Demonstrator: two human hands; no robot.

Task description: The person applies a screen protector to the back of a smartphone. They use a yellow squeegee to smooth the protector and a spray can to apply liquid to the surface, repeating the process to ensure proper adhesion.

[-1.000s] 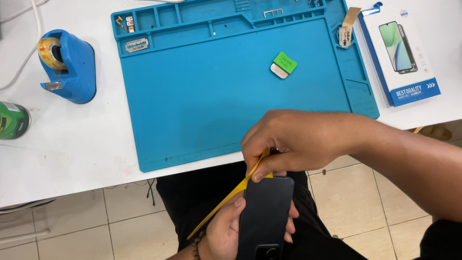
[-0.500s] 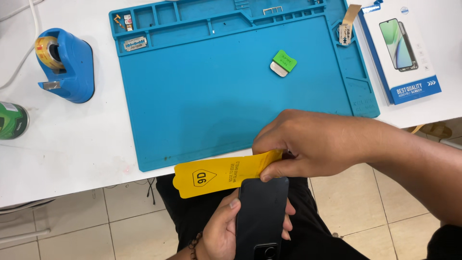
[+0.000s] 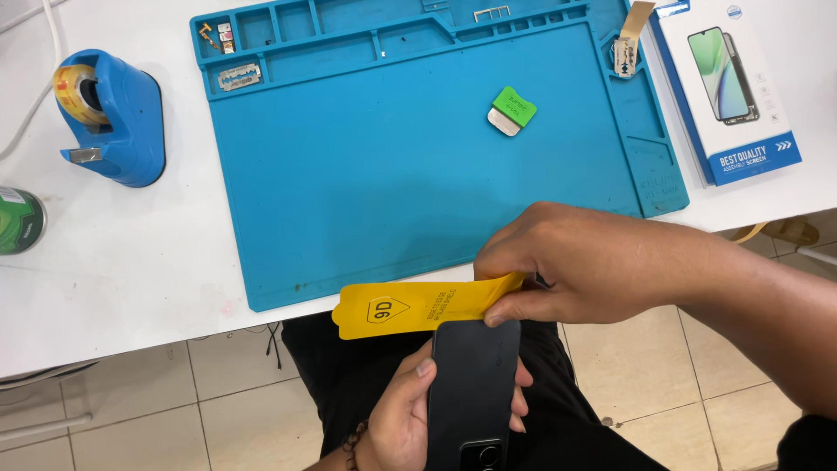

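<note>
While my left hand (image 3: 410, 419) is cupping the smooth, dark, round-cornered phone (image 3: 471, 392) upright over my lap, just below the table edge (image 3: 131, 331), my right hand (image 3: 575, 270) is pinching one end of the thin, glossy yellow film (image 3: 418, 305) that is reaching leftward above the phone's top. I am judging that the limp film could be curling back or slipping from my fingertips, or the slick phone sliding out of my loose one-handed hold toward the tiled floor (image 3: 244, 384).

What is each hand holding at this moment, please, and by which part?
The right hand pinches the yellow protective film strip at its right end. The left hand cradles the dark rectangular phone around its lower sides.
</note>
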